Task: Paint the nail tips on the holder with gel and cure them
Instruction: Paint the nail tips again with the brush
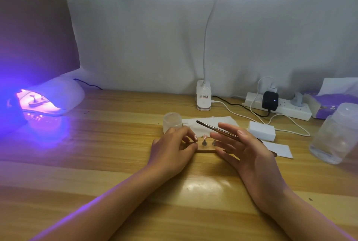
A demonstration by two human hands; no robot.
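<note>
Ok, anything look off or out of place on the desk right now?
The cure lamp at far left glows purple, yet the holder with the nail tips sits outside it on the table, between the left hand and the right hand with the brush. Nothing looks spilled or broken.

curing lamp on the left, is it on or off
On. The curing lamp glows purple inside its opening and throws violet light across the table in front of it.
</note>
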